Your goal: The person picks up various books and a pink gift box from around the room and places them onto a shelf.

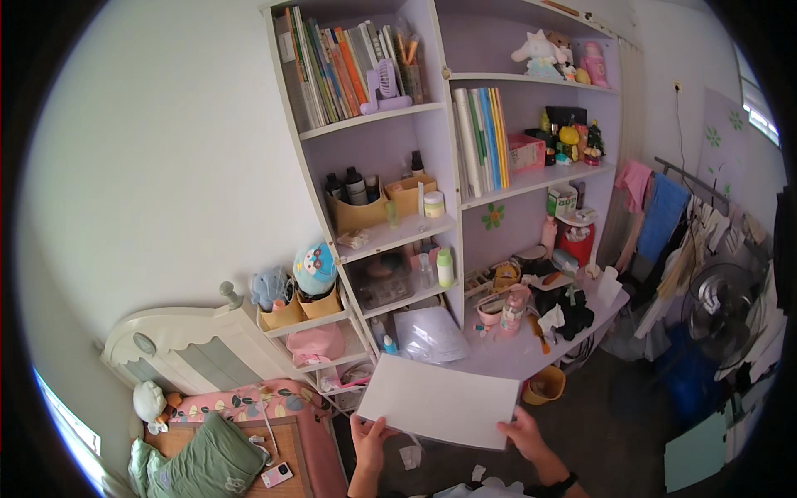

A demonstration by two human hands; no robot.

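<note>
A flat white rectangular sheet (440,400) is held out level in front of me between my two hands. It looks like paper or thin board, and its exact kind does not show. My left hand (368,437) grips its near left corner, thumb on top. At the near right corner, my right hand (525,435) pinches the edge in the same way; a dark band circles that wrist. Just beyond the sheet, a clear plastic sleeve (430,335) with pale contents lies at the left end of the lilac desk (506,358).
A tall lilac shelf unit (448,178) with books and bottles rises behind the desk. Among the desk clutter stands a pink bottle (512,312). A yellow bin (544,386) is on the floor at right, near a fan (719,300). The bed (241,440) is at left.
</note>
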